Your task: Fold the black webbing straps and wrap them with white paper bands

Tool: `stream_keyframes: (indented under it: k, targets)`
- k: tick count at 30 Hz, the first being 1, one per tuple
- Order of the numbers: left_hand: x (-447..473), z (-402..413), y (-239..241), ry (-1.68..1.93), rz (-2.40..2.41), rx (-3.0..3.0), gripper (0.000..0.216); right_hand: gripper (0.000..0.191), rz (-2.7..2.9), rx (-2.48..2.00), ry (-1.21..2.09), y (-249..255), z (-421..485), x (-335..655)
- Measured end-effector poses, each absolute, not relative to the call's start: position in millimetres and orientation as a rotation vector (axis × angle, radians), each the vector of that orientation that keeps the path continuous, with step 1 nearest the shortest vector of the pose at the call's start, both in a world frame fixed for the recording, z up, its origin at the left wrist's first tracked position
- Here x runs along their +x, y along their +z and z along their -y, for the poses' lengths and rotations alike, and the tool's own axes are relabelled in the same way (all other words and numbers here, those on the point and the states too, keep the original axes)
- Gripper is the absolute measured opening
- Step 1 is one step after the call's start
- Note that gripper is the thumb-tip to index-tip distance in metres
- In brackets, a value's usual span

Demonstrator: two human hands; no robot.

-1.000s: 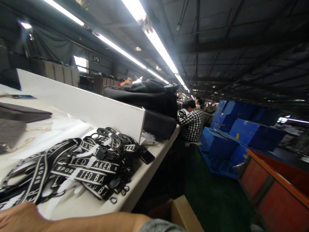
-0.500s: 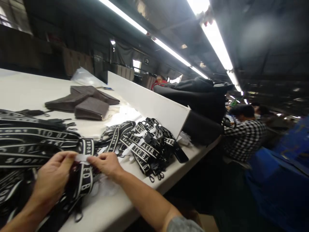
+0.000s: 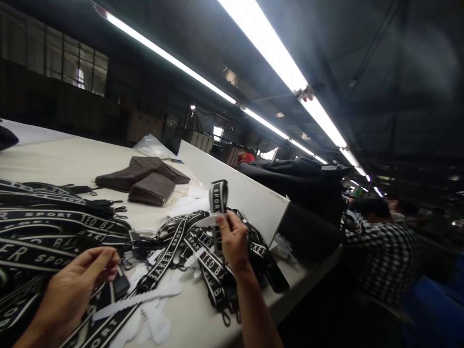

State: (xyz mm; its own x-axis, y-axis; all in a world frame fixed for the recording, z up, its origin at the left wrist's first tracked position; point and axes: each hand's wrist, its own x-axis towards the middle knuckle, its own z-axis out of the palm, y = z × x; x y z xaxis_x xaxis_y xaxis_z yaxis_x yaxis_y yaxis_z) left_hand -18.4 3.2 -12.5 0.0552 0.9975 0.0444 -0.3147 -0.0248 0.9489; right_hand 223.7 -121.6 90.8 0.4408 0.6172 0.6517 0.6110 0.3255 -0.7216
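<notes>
My right hand [image 3: 235,239] grips a folded black strap [image 3: 216,197] with white lettering, wound with a white toothed strip, and holds it over a pile of similar bundled straps [image 3: 212,263]. Lower left, my left hand [image 3: 85,278] is closed, thumb against curled fingers, with nothing visible in it. It is just above a heap of loose black webbing straps [image 3: 43,237] with metal or plastic hooks at their ends. Several loose white toothed strips [image 3: 155,292] lie on the table between my hands, partly over a strap.
Brown pouches [image 3: 152,188] and a clear plastic bag [image 3: 154,147] lie farther back on the pale table [image 3: 83,162]. A white board [image 3: 239,186] stands along the right side, with black material [image 3: 290,193] behind it. A person in a checked shirt [image 3: 384,256] is at the right.
My hands have parted. The right has carried the wrapped strap up and right to the bundled pile; the left has let go of it and stays low at the left. The view has shifted.
</notes>
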Motion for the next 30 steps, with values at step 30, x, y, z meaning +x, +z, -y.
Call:
stream_keyframes:
  k: [30]
  targets:
    - [-22.5,-3.9,-11.8,1.322,-0.947,1.176,0.032,0.017,1.997,-1.781,0.317,-22.5,90.6,158.2]
